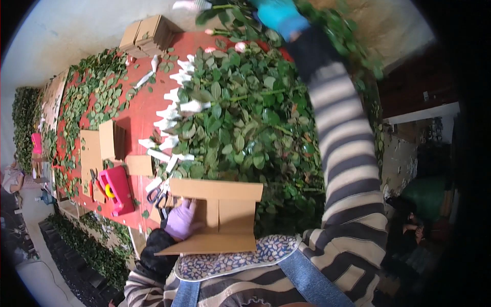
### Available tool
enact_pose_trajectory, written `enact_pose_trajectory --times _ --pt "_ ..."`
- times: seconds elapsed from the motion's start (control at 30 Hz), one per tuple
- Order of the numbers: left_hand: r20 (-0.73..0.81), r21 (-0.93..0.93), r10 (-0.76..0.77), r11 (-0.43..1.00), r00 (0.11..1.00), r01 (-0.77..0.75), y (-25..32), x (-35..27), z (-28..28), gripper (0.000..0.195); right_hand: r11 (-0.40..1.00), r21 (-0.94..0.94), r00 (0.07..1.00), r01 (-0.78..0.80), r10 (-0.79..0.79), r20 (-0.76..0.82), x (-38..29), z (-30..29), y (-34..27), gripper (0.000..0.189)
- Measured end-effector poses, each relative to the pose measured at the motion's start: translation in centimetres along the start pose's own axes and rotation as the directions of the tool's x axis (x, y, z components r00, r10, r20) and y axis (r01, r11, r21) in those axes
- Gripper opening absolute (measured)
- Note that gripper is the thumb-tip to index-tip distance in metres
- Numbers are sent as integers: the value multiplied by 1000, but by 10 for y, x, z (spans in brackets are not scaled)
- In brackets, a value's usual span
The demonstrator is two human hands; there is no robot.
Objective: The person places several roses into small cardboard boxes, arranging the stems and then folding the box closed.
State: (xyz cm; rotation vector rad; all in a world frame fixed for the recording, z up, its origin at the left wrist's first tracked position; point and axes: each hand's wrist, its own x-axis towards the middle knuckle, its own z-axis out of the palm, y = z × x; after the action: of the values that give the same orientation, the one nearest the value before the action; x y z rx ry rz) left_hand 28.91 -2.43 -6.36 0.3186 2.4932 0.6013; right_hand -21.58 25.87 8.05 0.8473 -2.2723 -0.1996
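My left hand (181, 220), in a lilac glove, reaches into an open folded cardboard wrapper (215, 243) at the table's near edge. Its fingers lie against the inner cardboard, partly hidden; whether they grip it is unclear. My right hand (280, 15), in a turquoise glove, is stretched out to the top of the view among leafy stems. Its fingers are blurred and partly cut off. Between the hands lies a large pile of leafy rose stems (238, 115), many heads wrapped in white netting sleeves (168, 114). Black-handled scissors (158, 196) lie beside the wrapper.
On the red table (144, 103) stand a pink tape dispenser (122, 190), pliers-like cutters (98, 184), folded cardboard pieces (112, 140) and loose leaves (107, 92). Stacked cardboard (147, 36) is at the back. Another person (412, 226) sits at the right; another (13, 178) is far left.
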Motion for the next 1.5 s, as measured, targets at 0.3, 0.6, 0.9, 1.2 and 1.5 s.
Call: enact_pose_trajectory --times 0.3,0.6,0.9,1.2,1.5 --pt "-158 -54 99 993 983 -109 -2 -1 3 87 918 378 934 122 -235 268 -70 -59 -121 29" --pt "-173 27 104 994 979 -101 -3 0 13 87 931 342 983 130 -167 81 -103 -62 -108 34" --pt "-192 -43 138 988 972 -149 1 -1 1 90 615 682 878 -397 37 478 -81 -139 -144 26" --pt "-193 -18 129 991 973 -135 -4 -4 7 93 675 600 762 -429 -86 642 -137 -29 -171 33" --pt "-202 -51 148 986 968 -161 -2 1 4 95 87 825 814 -558 253 524 -144 -146 25 38"
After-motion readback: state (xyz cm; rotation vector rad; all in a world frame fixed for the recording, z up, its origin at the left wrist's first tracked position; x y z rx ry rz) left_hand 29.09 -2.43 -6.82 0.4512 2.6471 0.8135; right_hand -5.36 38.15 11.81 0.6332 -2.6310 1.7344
